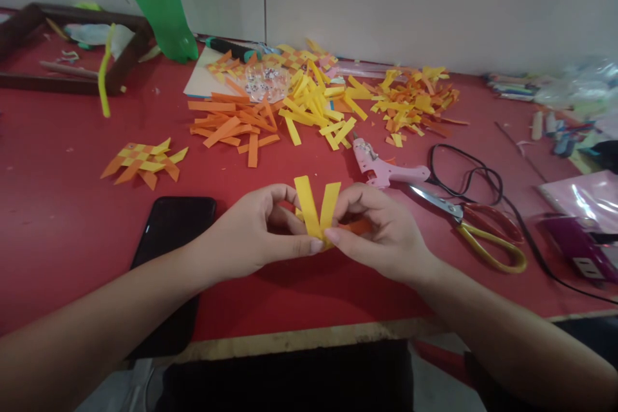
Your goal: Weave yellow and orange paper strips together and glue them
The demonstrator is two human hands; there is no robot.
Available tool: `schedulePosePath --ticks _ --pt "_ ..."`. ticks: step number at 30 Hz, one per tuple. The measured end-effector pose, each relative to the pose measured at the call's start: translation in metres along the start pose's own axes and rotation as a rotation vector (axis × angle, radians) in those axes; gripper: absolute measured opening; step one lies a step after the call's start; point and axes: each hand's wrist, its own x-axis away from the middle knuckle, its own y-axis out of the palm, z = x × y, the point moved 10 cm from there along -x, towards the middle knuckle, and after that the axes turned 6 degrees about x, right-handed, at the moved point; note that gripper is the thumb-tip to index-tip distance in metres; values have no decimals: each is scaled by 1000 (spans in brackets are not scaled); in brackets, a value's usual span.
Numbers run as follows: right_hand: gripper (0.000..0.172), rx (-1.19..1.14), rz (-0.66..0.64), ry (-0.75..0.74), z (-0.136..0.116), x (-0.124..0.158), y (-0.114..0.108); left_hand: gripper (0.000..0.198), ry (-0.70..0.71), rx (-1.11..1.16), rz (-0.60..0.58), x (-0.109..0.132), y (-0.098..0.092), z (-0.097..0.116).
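Between my two hands, above the table's front part, are yellow paper strips [309,207] that spread upward in a V. My left hand [275,232] is closed, its thumb pressing the base of the V from the left. From the right, my right hand [374,228] pinches the same base, and an orange paper strip [358,226] shows under its fingers. How the strips join is hidden by the fingers. A woven yellow and orange paper fish [145,161] lies to the left, beyond a black phone [176,225] that is partly under my left forearm.
Piles of orange strips [232,119], yellow strips [313,100] and paper scraps [420,100] lie toward the wall. A pink glue gun [386,167], scissors [463,219] and a black cable [526,238] are at right. A green bottle [167,13] and brown frame [58,84] stand back left.
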Motion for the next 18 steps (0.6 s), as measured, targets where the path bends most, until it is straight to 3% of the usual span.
schedulePosePath --ticks 11,18 --pt "16 94 84 -12 -1 2 -6 46 -21 -34 10 0 -1 0" --pt "17 103 93 -39 -1 4 -5 60 -50 -70 52 0 -4 -1"
